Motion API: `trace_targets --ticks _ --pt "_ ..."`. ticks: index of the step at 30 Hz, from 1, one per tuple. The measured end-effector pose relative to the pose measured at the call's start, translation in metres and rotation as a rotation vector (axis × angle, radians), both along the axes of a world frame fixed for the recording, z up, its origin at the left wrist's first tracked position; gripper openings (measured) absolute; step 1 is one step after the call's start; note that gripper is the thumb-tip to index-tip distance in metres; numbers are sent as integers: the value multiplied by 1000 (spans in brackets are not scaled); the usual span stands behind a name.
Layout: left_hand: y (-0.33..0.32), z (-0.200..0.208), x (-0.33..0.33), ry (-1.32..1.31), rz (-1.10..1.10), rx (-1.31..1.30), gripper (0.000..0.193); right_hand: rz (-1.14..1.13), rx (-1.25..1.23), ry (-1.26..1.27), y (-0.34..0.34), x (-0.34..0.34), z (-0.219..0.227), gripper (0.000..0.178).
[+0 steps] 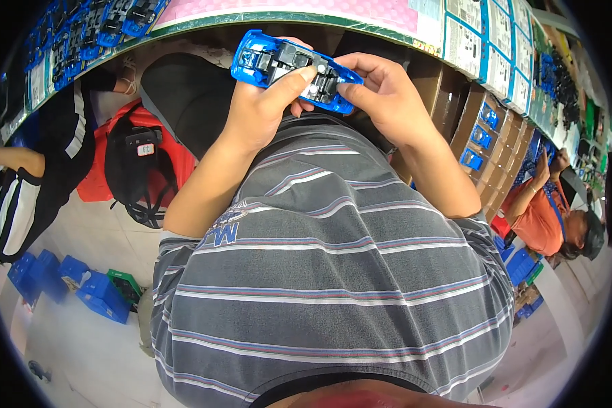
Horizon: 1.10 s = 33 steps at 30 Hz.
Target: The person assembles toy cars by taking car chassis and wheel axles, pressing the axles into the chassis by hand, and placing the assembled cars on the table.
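Observation:
A blue toy car body (251, 60) with a black and grey inside is held up in front of my chest, its open side facing me. Wrapped around its near left side, my left hand (262, 105) presses the thumb onto the dark interior. At the other end my right hand (381, 88) pinches the blue rim between thumb and fingers. Parts of the fingers are hidden behind the body.
Rows of similar blue car bodies (92, 30) lie on the bench at the left. Flat boxes with blue edges (489, 51) stand at the right, above a divided carton (496, 143). A black backpack (139, 163) rests on a red seat. Co-workers sit on both sides.

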State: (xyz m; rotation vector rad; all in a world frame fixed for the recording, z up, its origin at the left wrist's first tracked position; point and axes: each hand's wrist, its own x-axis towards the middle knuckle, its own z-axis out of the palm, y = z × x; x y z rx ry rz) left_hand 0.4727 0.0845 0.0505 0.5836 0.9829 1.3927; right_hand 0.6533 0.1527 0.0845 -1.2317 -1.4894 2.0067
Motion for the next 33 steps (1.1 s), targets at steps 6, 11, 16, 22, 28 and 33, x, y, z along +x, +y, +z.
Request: trace_targets --ticks 6,11,16,22,28,33 --pt "5 4 -2 -36 -2 8 29 -9 -55 132 7 5 1 26" --pt "4 2 -2 -38 -32 -4 30 20 71 92 3 3 -4 26" --pt "0 4 2 5 -6 9 29 5 122 73 -3 1 -6 25" --pt "-11 3 6 2 49 49 26 -14 262 -31 -8 -9 -5 25" --pt "-13 1 -1 -63 42 -6 31 -21 122 78 -4 -13 2 23" --pt "-8 1 0 -35 60 -16 32 -15 -20 173 3 -9 -5 28"
